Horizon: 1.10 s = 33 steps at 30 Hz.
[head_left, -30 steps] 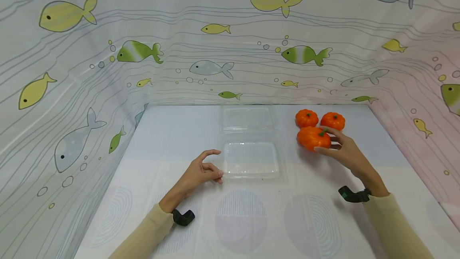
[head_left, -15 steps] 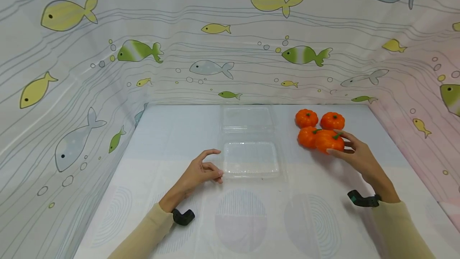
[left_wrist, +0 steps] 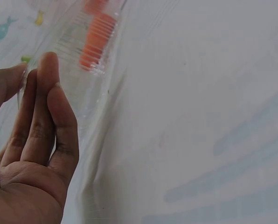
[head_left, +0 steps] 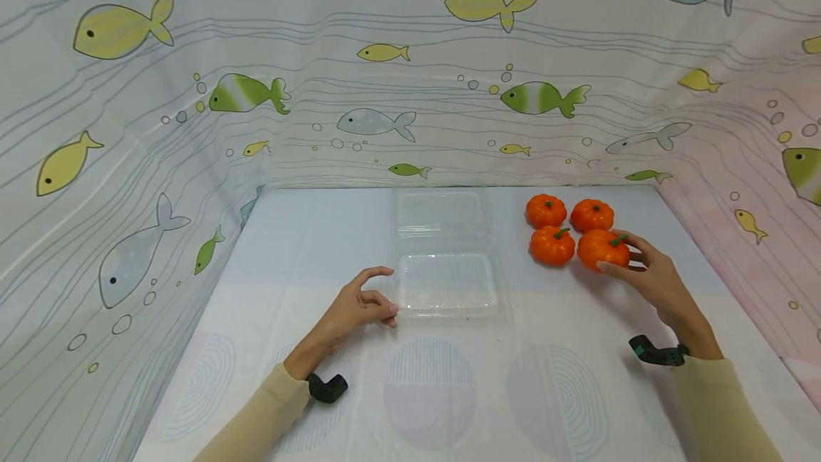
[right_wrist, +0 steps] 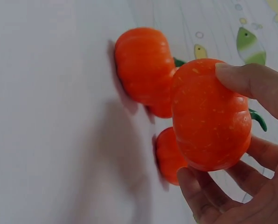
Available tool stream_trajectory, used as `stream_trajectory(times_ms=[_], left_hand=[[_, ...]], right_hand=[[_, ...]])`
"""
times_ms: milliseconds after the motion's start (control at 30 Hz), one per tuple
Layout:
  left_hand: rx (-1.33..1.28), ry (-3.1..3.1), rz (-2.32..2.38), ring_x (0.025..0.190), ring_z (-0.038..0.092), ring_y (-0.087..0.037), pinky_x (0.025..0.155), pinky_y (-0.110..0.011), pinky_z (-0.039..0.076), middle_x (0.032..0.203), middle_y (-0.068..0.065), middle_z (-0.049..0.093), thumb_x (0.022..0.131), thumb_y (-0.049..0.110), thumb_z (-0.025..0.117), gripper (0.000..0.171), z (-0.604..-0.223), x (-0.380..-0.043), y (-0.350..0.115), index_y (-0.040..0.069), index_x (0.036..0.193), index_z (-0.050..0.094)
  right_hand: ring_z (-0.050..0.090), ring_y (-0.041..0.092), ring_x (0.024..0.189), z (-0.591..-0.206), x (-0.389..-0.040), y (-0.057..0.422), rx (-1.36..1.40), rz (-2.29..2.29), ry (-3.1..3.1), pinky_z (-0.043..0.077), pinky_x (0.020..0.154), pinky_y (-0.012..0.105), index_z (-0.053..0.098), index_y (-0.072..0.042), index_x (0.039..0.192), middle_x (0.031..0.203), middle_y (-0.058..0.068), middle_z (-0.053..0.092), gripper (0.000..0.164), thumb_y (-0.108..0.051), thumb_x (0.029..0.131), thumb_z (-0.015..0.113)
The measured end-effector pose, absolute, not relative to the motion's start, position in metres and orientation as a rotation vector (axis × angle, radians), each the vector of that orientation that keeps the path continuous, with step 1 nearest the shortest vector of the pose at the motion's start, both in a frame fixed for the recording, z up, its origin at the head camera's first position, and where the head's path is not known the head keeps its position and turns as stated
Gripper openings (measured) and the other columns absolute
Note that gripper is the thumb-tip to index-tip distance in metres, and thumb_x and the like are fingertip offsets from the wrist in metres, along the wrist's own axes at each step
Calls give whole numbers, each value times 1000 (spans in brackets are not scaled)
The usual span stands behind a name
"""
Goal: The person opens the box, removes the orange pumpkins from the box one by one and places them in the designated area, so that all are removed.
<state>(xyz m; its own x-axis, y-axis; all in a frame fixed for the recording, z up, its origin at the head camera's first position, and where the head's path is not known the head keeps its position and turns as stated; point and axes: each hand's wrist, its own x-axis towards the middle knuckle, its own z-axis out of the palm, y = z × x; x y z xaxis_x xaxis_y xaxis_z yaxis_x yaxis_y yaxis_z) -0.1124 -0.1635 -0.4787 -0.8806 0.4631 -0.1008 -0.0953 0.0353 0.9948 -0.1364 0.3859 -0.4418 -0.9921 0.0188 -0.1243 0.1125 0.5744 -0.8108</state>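
My right hand (head_left: pixel 651 280) grips an orange toy pumpkin (head_left: pixel 601 249) with a green stem, thumb on one side and fingers on the other. In the right wrist view this pumpkin (right_wrist: pixel 211 114) fills the grasp and partly covers others behind it. Just left of it sits another pumpkin (head_left: pixel 552 246); two more, a left one (head_left: pixel 546 211) and a right one (head_left: pixel 592 215), lie in a row behind. My left hand (head_left: pixel 353 311) rests with loosely bent fingers at the left edge of a clear plastic clamshell container (head_left: pixel 449 314), fingertips apart along its rim.
The container lies with its lid (head_left: pixel 441 211) folded back toward the wall, and nothing sits inside. A white patterned cloth (head_left: pixel 430 405) covers the table. Fish-printed curtains (head_left: pixel 378 84) enclose the back and sides.
My right hand has carried its pumpkin to the right, away from the front-left pumpkin, which it hid at first and now shows fully. My left hand and the container have stayed put.
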Motion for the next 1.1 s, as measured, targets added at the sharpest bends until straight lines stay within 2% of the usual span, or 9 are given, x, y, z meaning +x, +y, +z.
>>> stream_trajectory(times_ms=[500, 1100], left_hand=[[365, 1906, 1907, 85, 74, -41, 93, -43, 56, 103, -34, 69, 94, 10, 77, 77, -476, -111, -164, 11, 157, 33], [390, 1906, 1890, 86, 74, -41, 90, -45, 58, 103, -33, 70, 95, 11, 76, 76, -476, -113, -165, 11, 157, 33]], right_hand=[[26, 57, 139, -465, -158, 401, 191, -1397, 2676, 32, 102, 78, 15, -12, 165, 165, 31, 15, 93, -49, 98, 68], [25, 59, 140, -472, -164, 397, 149, -1408, 2642, 29, 107, 76, 7, -8, 165, 165, 34, 12, 98, -46, 99, 68]])
